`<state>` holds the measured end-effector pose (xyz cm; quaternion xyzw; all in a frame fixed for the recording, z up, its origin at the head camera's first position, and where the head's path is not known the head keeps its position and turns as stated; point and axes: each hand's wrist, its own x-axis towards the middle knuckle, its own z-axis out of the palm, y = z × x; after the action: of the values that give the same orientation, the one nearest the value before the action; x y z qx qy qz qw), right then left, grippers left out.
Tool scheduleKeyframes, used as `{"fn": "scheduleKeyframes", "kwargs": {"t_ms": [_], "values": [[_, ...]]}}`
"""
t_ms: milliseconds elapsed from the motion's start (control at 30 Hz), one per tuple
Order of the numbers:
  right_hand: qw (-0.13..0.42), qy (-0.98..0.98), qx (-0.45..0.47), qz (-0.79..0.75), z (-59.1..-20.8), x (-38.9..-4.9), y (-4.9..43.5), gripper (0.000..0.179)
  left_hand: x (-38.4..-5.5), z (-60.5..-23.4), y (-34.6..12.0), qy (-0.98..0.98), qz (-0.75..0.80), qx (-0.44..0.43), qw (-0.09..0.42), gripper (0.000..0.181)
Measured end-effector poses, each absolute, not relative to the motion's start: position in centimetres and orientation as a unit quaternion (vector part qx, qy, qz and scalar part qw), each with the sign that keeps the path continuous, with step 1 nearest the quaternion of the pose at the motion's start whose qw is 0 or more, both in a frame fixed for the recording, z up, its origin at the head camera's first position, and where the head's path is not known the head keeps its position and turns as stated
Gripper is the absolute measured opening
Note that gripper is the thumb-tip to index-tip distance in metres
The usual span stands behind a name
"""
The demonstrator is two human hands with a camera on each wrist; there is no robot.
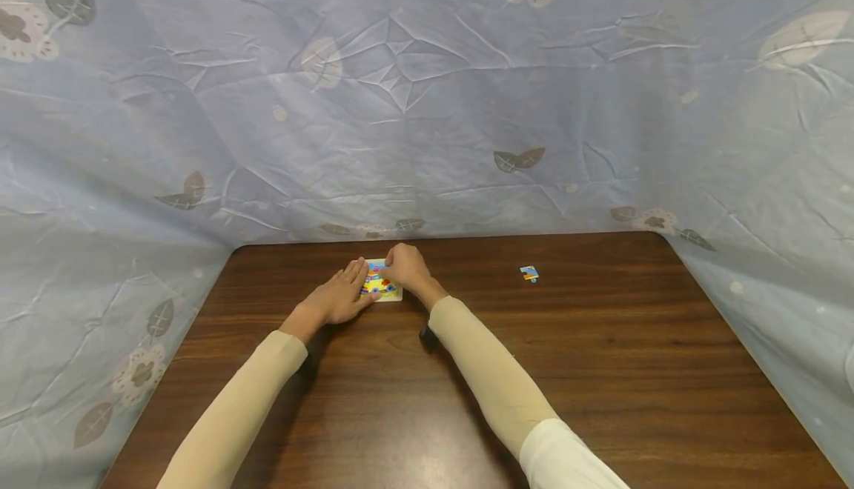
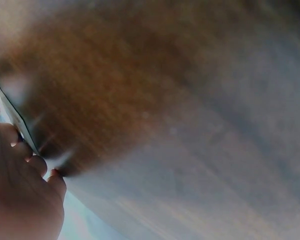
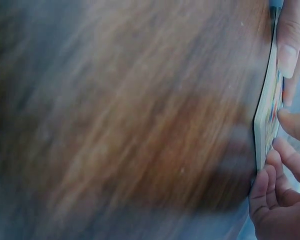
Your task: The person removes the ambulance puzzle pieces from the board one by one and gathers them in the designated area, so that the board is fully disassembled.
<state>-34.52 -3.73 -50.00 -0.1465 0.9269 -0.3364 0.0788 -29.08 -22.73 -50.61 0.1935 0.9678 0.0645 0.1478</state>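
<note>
A small jigsaw puzzle (image 1: 392, 297) in a pale-edged board lies near the table's far edge, its colourful picture partly covered by both hands. Spread flat over its left side is my left hand (image 1: 342, 295), thumb along the near edge. My right hand (image 1: 408, 267) bends its fingers over the upper right of the puzzle. In the right wrist view, the fingers (image 3: 288, 160) are bent at the edge of the board (image 3: 260, 131); whether a piece sits between them is hidden. The left wrist view catches the left hand (image 2: 25, 195) beside the board's edge (image 2: 15, 112).
A loose blue and orange puzzle piece (image 1: 529, 273) lies to the right on the brown wooden table (image 1: 600, 348). A small dark object (image 1: 428, 337) shows beside the right sleeve. Patterned grey-blue cloth (image 1: 440, 126) hangs behind and at the sides.
</note>
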Motion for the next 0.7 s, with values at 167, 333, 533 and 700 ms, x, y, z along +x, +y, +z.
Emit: {"fn": "scheduleKeyframes", "kwargs": {"t_ms": [167, 333, 533, 700], "values": [[0.08, 0.926, -0.138, -0.342, -50.17, -34.74, -4.07, 0.028, -29.12, -50.43, -22.68, 0.967, 0.063, 0.196, 0.149, 0.089], [0.088, 0.926, -0.141, -0.34, -50.31, -35.1, -4.27, 0.057, -29.18, -50.39, -22.57, 0.967, 0.061, 0.198, 0.146, 0.089], [0.085, 0.928, -0.144, -0.333, -50.46, -35.36, -4.51, 0.062, -29.19, -50.33, -22.57, 0.968, 0.055, 0.194, 0.146, 0.088], [0.081, 0.938, -0.149, -0.301, -50.74, -35.51, -4.78, 0.062, -29.09, -50.42, -22.73, 0.968, 0.061, 0.196, 0.145, 0.088]]}}
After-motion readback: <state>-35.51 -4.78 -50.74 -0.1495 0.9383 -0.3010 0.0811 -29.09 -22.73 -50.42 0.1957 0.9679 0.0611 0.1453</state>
